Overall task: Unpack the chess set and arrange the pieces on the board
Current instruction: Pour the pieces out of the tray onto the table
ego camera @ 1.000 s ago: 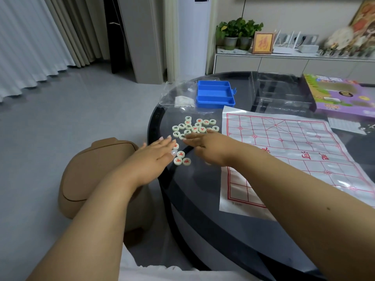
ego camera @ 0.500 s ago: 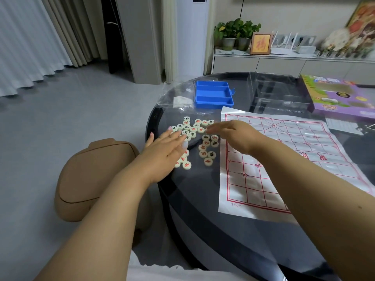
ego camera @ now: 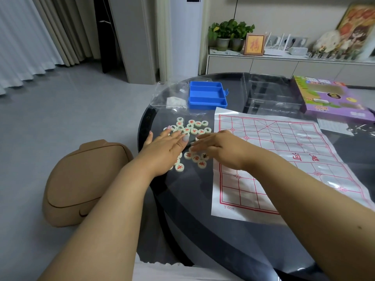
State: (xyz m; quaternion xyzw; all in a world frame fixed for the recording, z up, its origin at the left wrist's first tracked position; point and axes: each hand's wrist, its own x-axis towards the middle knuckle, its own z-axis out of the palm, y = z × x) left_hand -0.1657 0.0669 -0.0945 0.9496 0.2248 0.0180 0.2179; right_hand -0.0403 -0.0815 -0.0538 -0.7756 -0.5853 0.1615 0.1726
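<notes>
1. While both arms reach forward, my left hand [ego camera: 164, 148] lies flat, fingers straight, on the xiangqi pieces [ego camera: 192, 128] left of the paper board [ego camera: 284, 159].
2. My right hand [ego camera: 220, 148] hovers palm-down over pieces beside the board's left edge, fingers extended, gripping nothing.

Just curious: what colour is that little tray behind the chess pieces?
Bright blue tray, seen clearly in the head view.

Both bare forearms are extended toward 12 o'clock. The left hand [ego camera: 165, 148] is held flat, palm down, fingers straight and slightly spread. The right hand [ego camera: 218, 146] is angled toward 10 o'clock, fingers extended, just beside the left.
</notes>
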